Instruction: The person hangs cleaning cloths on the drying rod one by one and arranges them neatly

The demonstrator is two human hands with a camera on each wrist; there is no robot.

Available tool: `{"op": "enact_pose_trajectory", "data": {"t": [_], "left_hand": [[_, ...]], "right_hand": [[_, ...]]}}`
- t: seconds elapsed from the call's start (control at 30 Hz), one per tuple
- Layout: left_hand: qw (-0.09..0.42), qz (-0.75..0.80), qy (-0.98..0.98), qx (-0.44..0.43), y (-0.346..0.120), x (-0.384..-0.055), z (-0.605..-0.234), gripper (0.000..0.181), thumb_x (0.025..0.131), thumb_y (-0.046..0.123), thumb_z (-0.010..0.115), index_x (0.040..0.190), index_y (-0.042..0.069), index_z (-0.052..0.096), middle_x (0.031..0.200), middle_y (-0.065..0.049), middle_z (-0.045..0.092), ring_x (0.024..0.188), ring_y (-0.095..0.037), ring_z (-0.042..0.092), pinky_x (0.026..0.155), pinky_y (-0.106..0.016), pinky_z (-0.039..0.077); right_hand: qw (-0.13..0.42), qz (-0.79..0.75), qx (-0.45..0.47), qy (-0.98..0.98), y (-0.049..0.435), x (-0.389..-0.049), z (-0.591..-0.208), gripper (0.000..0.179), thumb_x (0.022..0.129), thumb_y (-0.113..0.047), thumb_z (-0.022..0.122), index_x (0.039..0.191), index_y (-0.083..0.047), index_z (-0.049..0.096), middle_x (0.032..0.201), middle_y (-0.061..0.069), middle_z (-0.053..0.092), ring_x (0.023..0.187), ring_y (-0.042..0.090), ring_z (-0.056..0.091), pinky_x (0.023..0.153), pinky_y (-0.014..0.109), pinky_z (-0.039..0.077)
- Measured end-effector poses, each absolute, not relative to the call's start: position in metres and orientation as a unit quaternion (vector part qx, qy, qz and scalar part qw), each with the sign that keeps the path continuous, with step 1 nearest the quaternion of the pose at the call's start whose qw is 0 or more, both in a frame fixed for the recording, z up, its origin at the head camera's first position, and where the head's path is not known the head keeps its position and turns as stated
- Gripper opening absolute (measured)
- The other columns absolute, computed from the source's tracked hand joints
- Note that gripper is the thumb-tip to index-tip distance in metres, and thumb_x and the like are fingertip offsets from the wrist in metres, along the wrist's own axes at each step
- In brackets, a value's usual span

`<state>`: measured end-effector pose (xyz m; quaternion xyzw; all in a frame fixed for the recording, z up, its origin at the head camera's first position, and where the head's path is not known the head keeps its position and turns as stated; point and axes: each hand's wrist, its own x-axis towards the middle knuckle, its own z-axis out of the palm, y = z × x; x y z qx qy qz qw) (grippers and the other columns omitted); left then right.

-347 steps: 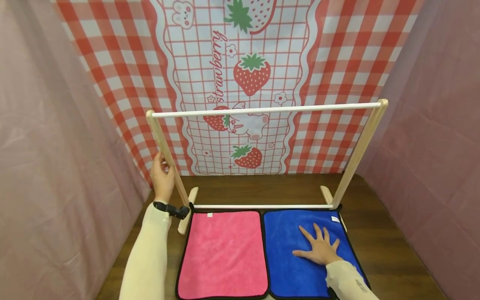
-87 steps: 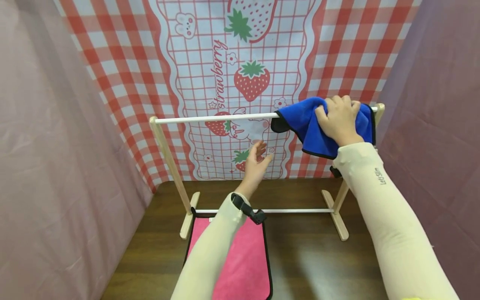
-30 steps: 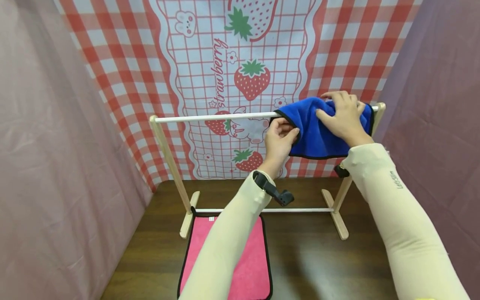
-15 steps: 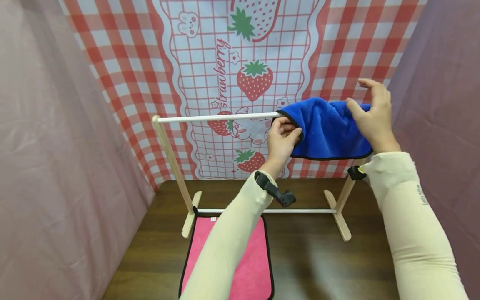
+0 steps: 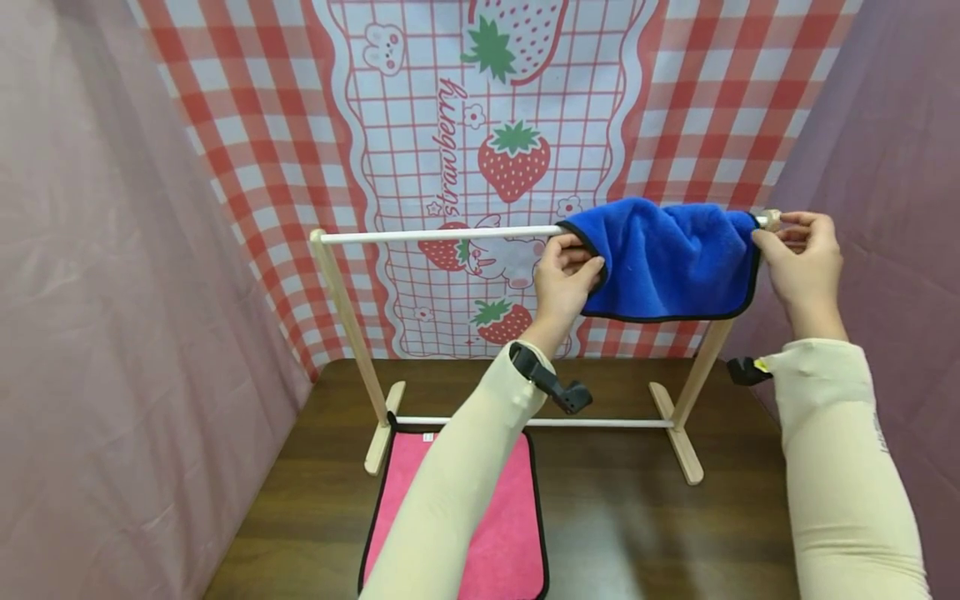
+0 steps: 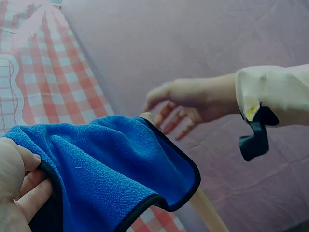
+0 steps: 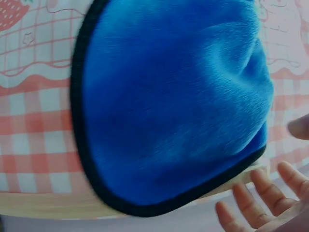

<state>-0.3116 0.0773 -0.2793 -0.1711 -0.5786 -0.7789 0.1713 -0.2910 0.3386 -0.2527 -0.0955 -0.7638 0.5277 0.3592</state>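
A blue towel (image 5: 667, 271) with black edging hangs over the right part of the rack's white top rod (image 5: 450, 235). My left hand (image 5: 561, 287) pinches the towel's left edge just below the rod, thumb in front. In the left wrist view, the dark-edged fabric of the blue towel (image 6: 101, 159) runs out from between those fingers. Beside the towel's right edge, by the top of the right wooden post, is my right hand (image 5: 808, 271). The right wrist view has its fingers (image 7: 251, 208) spread and apart from the fabric, with the thumb off to one side.
A pink towel (image 5: 502, 517) with black edging lies flat on the brown wooden table (image 5: 637, 533), partly under the left sleeve. The rack's lower rod (image 5: 600, 423) and wooden feet (image 5: 678, 442) stand behind it. Pink curtains (image 5: 135, 333) flank both sides; a strawberry-print cloth (image 5: 517, 108) hangs behind.
The blue towel, flat on the table at first, now drapes over the top rod. My left hand took its left edge; my right hand left its top and moved right to its right edge.
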Motion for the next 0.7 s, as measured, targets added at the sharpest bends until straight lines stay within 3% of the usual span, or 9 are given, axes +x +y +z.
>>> {"op": "enact_pose_trajectory", "data": {"t": [0.2,0.37,0.7], "left_hand": [[0.168,-0.781,-0.578,-0.164,0.076,-0.311,-0.281,0.028,0.085,-0.015,0.067,0.110,-0.008,0.056,0.090,-0.025,0.067,0.066,-0.008,0.058,0.059,-0.021,0.055],[0.166,-0.778,-0.583,-0.164,0.075,-0.310,-0.281,0.029,0.086,-0.013,0.067,0.112,-0.007,0.057,0.091,-0.023,0.066,0.068,-0.009,0.059,0.060,-0.022,0.055],[0.165,-0.775,-0.588,-0.167,0.071,-0.310,-0.279,0.030,0.086,-0.015,0.067,0.113,-0.007,0.056,0.091,-0.024,0.066,0.071,-0.013,0.062,0.064,-0.028,0.059]], "right_hand": [[0.335,0.594,-0.081,-0.726,0.344,-0.290,-0.268,0.016,0.087,-0.008,0.067,0.091,-0.023,0.062,0.071,-0.019,0.059,0.056,-0.006,0.056,0.052,0.007,0.046],[0.333,0.566,-0.093,-0.748,0.345,-0.288,-0.271,0.019,0.088,-0.015,0.071,0.081,-0.032,0.065,0.067,-0.028,0.059,0.052,-0.008,0.054,0.052,0.007,0.046],[0.304,0.590,-0.037,-0.747,0.345,-0.291,-0.268,0.026,0.092,-0.018,0.070,0.074,-0.036,0.068,0.063,-0.023,0.063,0.055,-0.005,0.059,0.055,0.009,0.050]]}}
